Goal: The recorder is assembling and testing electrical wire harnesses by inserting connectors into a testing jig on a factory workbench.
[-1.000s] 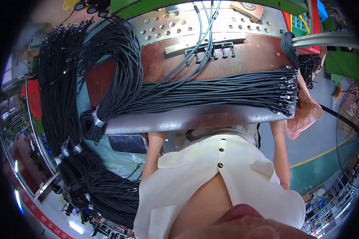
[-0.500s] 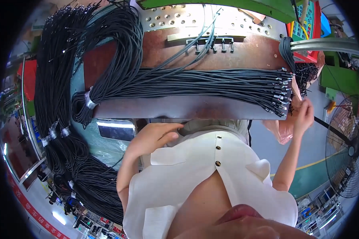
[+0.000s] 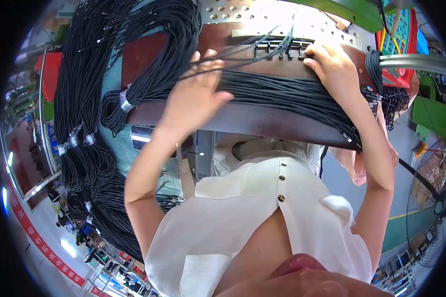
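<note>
The left hand [image 3: 195,99] has its fingers spread wide. The right hand [image 3: 334,69] has bent fingers by the black pegs [image 3: 281,53]; I cannot tell if they pinch anything. The black cable bundle [image 3: 277,88] lies between both hands. Loose cables [image 3: 255,59] between the fingers might snag on the pegs if tugged.
</note>
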A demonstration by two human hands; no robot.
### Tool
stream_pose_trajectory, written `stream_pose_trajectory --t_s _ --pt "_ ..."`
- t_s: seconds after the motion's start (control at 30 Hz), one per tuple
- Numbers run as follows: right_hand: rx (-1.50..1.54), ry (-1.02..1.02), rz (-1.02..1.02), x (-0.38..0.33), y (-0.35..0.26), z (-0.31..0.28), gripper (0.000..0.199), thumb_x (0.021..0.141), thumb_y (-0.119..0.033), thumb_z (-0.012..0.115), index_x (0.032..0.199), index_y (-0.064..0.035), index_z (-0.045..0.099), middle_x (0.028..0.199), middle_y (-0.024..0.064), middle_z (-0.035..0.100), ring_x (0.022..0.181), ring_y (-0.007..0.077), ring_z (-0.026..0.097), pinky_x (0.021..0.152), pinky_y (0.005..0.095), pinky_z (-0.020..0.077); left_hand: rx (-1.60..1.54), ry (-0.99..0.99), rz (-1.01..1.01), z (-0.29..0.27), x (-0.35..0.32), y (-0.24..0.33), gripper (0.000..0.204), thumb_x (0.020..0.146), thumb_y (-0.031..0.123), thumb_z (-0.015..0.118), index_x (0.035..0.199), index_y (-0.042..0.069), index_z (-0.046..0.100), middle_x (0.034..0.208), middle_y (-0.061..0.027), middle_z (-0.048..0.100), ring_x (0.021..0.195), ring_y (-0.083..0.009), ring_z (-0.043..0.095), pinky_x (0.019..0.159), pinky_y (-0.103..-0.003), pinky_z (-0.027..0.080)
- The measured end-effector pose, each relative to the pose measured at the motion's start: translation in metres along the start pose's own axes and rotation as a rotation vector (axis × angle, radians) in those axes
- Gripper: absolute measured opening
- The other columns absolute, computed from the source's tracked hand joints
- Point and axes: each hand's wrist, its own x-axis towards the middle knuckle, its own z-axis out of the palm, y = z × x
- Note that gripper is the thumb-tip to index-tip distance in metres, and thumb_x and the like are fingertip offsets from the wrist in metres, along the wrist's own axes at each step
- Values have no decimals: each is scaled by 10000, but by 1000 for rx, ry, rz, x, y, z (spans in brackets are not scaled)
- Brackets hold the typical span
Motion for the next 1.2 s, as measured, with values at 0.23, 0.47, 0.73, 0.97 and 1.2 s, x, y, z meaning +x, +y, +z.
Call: stream_pose_trajectory --t_s 0.23,0.47,0.73,0.97,1.2 --pt "51 -7 62 -14 2 -27 105 841 -149 648 866 -64 593 854 78 606 767 252 612 699 332 503 -70 57 42 -16 4 -60 427 918 235 549 1284 23 494 1305 -172 518 1223 -310 486 1003 -381 414" --pt "200 175 370 -51 -1 -67 150 827 -59 663 972 -32 641 947 107 634 814 227 639 689 294 534 42 69 34 -16 10 -62 350 930 249 535 1212 45 573 1241 -108 579 1143 -260 557 953 -349 458" --pt "-13 -5 118 -8 -9 -17 179 803 -162 665 965 -96 626 891 88 620 819 274 626 729 370 502 95 97 69 -11 5 -64 350 898 208 575 1205 40 574 1230 -105 583 1189 -245 531 962 -346 455" --pt "-443 30 588 -151 14 -141 293 817 -59 643 1110 -51 645 1084 116 606 1024 272 583 841 383 481 67 119 28 -10 0 -67 332 902 211 570 1190 48 576 1212 -110 591 1149 -257 555 935 -349 468" --pt "-99 -386 360 -77 -68 -71 989 633 -525 727 1441 -114 332 1486 126 322 1376 302 282 1085 548 229 -66 141 43 -7 17 -81 267 939 145 482 1162 45 589 1198 -131 595 1120 -290 567 939 -375 459"
